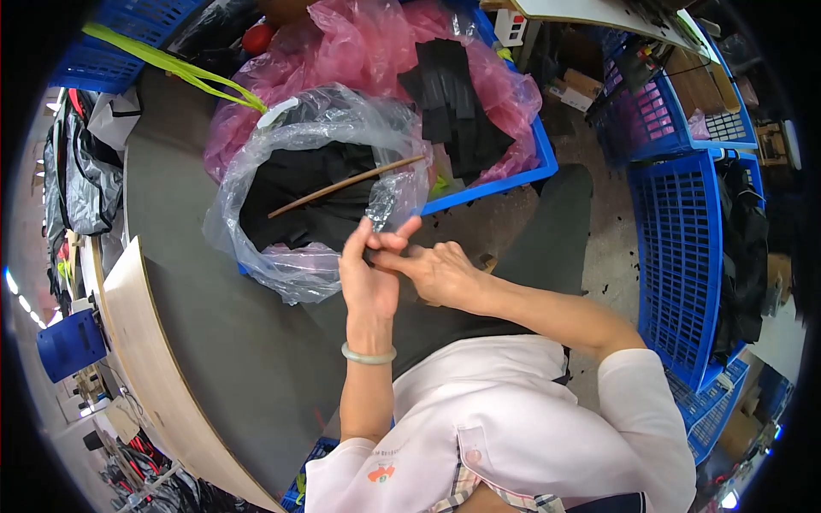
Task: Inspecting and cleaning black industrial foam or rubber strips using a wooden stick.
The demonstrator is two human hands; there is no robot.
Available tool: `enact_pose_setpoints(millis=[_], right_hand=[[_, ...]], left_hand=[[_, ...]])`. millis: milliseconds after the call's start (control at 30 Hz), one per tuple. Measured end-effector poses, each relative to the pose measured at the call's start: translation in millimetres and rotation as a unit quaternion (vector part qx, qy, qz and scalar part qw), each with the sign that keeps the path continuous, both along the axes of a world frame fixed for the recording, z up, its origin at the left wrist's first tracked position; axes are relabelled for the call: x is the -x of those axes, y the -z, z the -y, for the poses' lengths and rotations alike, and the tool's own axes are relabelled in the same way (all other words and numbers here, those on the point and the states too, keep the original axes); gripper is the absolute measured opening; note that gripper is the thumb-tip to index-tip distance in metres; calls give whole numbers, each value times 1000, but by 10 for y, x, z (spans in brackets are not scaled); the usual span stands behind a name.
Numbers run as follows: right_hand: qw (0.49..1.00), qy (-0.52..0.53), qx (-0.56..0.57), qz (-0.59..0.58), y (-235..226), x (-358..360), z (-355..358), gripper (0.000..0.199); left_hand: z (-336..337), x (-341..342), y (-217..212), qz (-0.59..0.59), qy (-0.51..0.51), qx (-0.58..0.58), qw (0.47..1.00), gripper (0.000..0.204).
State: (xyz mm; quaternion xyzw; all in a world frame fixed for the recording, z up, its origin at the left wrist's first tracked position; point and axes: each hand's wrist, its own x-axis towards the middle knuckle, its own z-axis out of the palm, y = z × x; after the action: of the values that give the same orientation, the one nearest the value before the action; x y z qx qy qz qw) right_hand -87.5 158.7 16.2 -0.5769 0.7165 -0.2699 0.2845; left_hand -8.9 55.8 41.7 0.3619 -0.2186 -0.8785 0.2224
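Note:
My left hand (369, 278) and my right hand (436, 272) meet in front of me, fingertips pinching a small black piece (375, 253) between them. A pale green bangle (369, 355) sits on my left wrist. Just beyond the hands lies a clear plastic bag (291, 184) full of black pieces, with a thin wooden stick (346, 185) resting across its mouth. Behind it a pink plastic bag (359, 51) holds several black strips (453, 103).
A grey table surface (205, 325) with a pale wooden edge (145, 359) curves along my left. Blue plastic crates (676, 256) stand on my right and behind the bags (111, 51). Black scraps litter the floor (599, 256). A yellow-green strap (180, 68) lies at the upper left.

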Motion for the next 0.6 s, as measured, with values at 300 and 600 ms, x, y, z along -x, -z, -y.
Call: enact_pose_setpoints(millis=[300, 600], right_hand=[[962, 21, 101, 253, -232, 122, 255, 38], [976, 81, 191, -60, 2, -97, 337, 44]], left_hand=[[196, -116, -189, -24, 62, 8, 998, 33], [257, 89, -246, -43, -116, 40, 991, 39]])
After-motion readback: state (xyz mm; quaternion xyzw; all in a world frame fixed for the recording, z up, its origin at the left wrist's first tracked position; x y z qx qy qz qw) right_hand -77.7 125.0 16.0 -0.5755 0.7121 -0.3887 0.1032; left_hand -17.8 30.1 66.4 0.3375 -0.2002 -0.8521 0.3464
